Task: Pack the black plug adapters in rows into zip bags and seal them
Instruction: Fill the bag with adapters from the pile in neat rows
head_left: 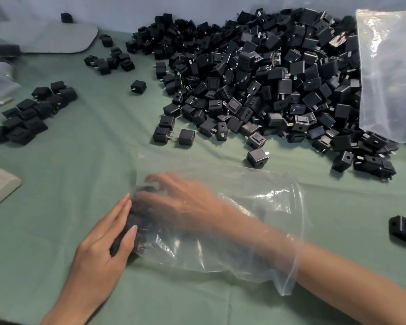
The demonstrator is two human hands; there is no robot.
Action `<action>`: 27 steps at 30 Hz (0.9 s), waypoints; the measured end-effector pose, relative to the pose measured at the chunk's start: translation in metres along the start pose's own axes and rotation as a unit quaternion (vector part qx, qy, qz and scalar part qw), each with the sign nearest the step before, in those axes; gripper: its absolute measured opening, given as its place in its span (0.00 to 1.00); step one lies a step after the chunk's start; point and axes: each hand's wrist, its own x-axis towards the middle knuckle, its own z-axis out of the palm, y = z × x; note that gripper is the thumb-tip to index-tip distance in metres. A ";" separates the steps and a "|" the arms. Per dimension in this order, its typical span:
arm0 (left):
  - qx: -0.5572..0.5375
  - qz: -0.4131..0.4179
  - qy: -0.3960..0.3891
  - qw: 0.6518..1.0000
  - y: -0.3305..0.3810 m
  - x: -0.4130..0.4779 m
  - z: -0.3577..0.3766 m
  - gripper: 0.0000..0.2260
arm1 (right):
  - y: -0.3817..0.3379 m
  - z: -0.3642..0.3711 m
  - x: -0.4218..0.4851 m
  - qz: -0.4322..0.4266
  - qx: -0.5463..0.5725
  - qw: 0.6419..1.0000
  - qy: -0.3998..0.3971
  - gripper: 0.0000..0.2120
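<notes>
1. The zip bag (232, 221) is lying on its side on the green cloth (80, 160), mouth facing right, a few black adapters (136, 221) bunching at its closed left end.
2. Your right hand (181, 200) is reaching deep inside the bag, fingers curling around those adapters; through the blurred plastic you can't tell how firmly it is gripping.
3. Your left hand (103, 249) is pressing flat and open against the bag's left end from outside.
4. The big heap of adapters (267, 78) is sprawling across the cloth beyond the bag.
5. A smaller cluster (31, 113) is sitting far left, with a larger clear bag (389, 73) standing at the right.
</notes>
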 end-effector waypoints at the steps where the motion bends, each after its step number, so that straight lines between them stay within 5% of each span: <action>1: 0.000 -0.001 -0.001 1.000 0.000 0.000 0.000 0.23 | -0.001 0.000 0.000 -0.012 -0.028 0.999 -0.013 0.30; 16: 0.000 -0.003 0.003 1.000 0.006 0.001 0.001 0.25 | 0.015 0.012 -0.002 -0.030 -0.047 0.997 0.046 0.30; 21: 0.001 0.000 0.000 1.000 0.003 0.002 0.001 0.25 | 0.015 0.010 0.005 -0.012 -0.024 0.998 0.054 0.22; 27: -0.007 -0.008 0.002 1.000 0.003 0.001 0.000 0.25 | 0.008 0.017 0.009 0.052 -0.037 0.997 0.033 0.25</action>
